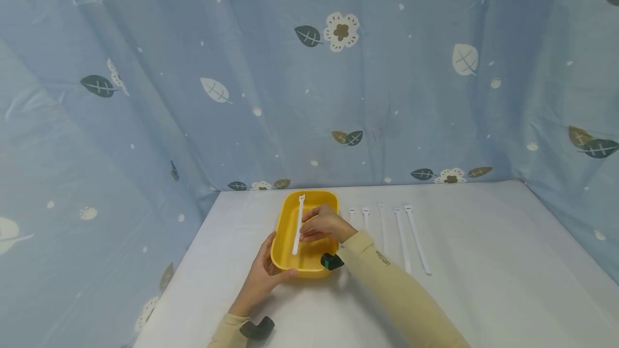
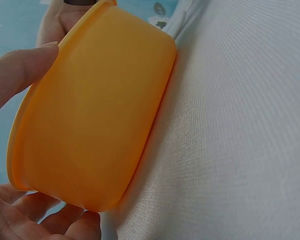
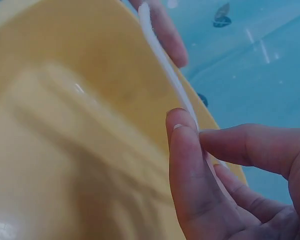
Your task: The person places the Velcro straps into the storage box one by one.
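A yellow plastic basin (image 1: 309,272) stands on the white table toward the back. My left hand (image 1: 263,278) grips its near left corner; in the left wrist view the thumb (image 2: 27,70) lies at the rim and the fingers (image 2: 60,220) curl against the side wall. Over the basin, my right hand (image 1: 325,224) pinches a white strap-like cable tie (image 1: 299,214) between thumb and fingers, its slotted head at the far end. Close up in the right wrist view, the tie (image 3: 162,57) looks soft and slightly bent, above the basin's inner floor (image 3: 65,125).
Several more white cable ties (image 1: 403,238) lie side by side to the right of the basin, partly covered by my right forearm (image 1: 391,283). A blue patterned curtain (image 1: 387,85) closes off the back and left of the table (image 1: 508,262).
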`<state>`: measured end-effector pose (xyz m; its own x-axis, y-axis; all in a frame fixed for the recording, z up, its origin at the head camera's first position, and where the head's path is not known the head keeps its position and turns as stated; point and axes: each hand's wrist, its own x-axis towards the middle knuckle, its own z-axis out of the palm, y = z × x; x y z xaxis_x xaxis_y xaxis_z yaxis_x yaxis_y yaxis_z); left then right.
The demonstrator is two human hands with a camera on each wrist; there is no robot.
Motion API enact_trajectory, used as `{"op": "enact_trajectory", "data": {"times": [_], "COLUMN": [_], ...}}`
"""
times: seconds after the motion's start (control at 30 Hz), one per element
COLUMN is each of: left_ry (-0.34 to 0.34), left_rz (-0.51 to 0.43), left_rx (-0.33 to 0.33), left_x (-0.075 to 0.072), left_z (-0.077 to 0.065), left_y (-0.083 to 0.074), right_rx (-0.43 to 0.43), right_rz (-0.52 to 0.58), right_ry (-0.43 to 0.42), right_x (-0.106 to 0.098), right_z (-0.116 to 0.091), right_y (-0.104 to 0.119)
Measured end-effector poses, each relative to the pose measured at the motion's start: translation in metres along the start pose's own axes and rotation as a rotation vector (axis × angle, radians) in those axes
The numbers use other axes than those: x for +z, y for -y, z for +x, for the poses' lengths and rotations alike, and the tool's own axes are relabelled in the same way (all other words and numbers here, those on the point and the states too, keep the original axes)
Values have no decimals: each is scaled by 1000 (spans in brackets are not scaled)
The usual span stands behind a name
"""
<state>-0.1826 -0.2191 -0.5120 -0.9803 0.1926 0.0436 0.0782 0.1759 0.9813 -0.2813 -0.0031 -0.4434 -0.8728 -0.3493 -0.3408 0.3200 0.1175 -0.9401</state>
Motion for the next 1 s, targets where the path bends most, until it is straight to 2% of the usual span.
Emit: {"op": "enact_trajectory", "data": {"times": [0.4, 0.67, 0.9, 1.0], "left_ry": [6, 25, 0, 5], "left_rz": [0, -72, -61, -64], "left_rx": [5, -13, -55, -47], "left_x": [-1, -1, 0, 1], "left_z": [1, 1, 1, 2], "left_y": [0, 1, 1, 1], "right_rx": [8, 21, 27, 24], "right_rz": [-19, -60, -73, -73], "right_ry": [-12, -17, -20, -14], "right_x": [4, 11, 15, 16], "right_z": [9, 19, 22, 23], "right_y": [-4, -10, -12, -13]}}
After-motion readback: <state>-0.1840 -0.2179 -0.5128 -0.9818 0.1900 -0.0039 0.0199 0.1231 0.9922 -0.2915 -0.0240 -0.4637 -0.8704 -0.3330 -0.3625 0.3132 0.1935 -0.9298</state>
